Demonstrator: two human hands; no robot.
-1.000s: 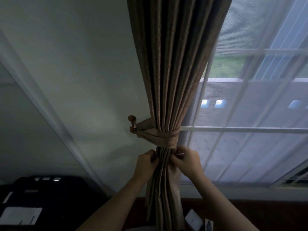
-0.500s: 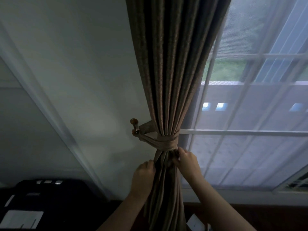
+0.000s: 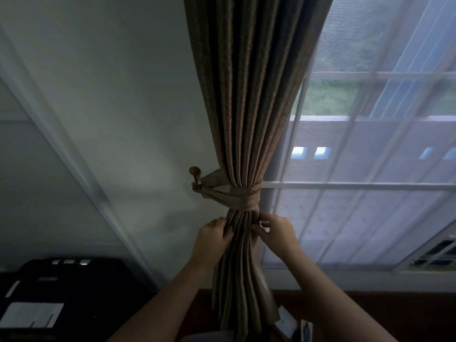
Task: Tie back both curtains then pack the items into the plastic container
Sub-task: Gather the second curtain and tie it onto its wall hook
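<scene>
A brown pleated curtain [image 3: 249, 95] hangs in front of me, gathered at its waist by a matching fabric tieback [image 3: 234, 196]. The tieback loops over a wooden wall hook [image 3: 195, 177] on the left. Just below the tieback, my left hand [image 3: 213, 239] pinches the curtain's left folds and my right hand [image 3: 276, 233] pinches its right folds. The gathered tail of the curtain falls between my forearms. No plastic container shows.
A sheer white net curtain [image 3: 370, 169] covers the window on the right. A black printer-like machine [image 3: 61, 299] sits at lower left against the pale wall. A dark wooden surface [image 3: 370, 314] with small papers [image 3: 287, 322] lies below the sill.
Both hands shifted slightly on the folds below the tieback, dipping lower half a second ago and now back close under it. The tieback stays hooked.
</scene>
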